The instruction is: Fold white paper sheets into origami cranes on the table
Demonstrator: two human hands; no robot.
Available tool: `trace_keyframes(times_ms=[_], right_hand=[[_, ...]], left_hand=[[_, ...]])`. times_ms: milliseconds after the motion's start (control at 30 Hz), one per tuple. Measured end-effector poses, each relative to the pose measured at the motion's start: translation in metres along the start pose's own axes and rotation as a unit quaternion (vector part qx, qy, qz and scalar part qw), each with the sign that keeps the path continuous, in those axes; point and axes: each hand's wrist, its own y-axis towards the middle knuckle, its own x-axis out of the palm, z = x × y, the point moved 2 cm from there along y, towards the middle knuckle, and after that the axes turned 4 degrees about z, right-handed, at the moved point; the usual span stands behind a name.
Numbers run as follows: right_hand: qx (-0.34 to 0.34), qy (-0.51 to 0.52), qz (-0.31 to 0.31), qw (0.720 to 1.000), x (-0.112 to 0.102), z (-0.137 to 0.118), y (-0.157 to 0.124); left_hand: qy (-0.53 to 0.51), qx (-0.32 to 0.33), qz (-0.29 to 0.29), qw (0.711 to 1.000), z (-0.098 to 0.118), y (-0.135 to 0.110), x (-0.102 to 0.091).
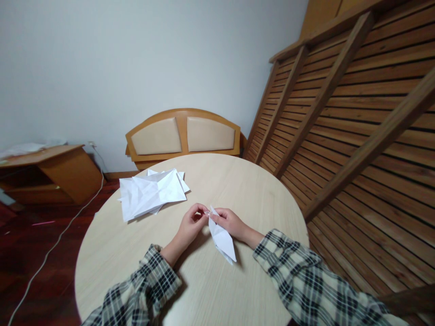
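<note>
A piece of folded white paper (pixel 222 240), long and pointed like an origami form, is held between my hands over the round table (pixel 251 280). My left hand (pixel 193 222) pinches the narrow tip at its far end, thumb and forefinger together. My right hand (pixel 233 222) grips the same paper just beside that tip, thumb on top and fingers behind it. The wider end slants down toward me, with layers spread slightly apart at the bottom. Small folds at the tip are partly hidden by my fingers.
Several creased white paper sheets (pixel 152 192) lie piled on the table's far left. A wooden headboard (pixel 183 136) stands beyond the table, and a slatted wooden panel (pixel 326 136) leans along the right. A desk (pixel 68 176) and a white cable (pixel 61 235) are at left.
</note>
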Motion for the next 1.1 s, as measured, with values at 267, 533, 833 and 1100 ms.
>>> trace_keyframes(times_ms=[267, 533, 833, 1100], right_hand=[[-0.025, -0.044, 0.023, 0.998, -0.0012, 0.0025, 0.0024], [-0.033, -0.049, 0.042, 0.997, -0.0027, 0.0059, 0.0038], [-0.028, -0.033, 0.068, 0.997, -0.0051, 0.0079, 0.0046], [-0.037, -0.026, 0.078, 0.996, -0.0055, 0.0053, 0.0041]], left_hand=[[0.096, 0.080, 0.023, 0.992, 0.0056, -0.0017, -0.0002], [0.118, 0.099, 0.006, 0.988, 0.0071, -0.0008, -0.0026], [0.113, 0.087, 0.012, 0.990, 0.0058, -0.0017, -0.0015], [0.098, 0.044, 0.001, 0.994, 0.0027, -0.0028, 0.0014]])
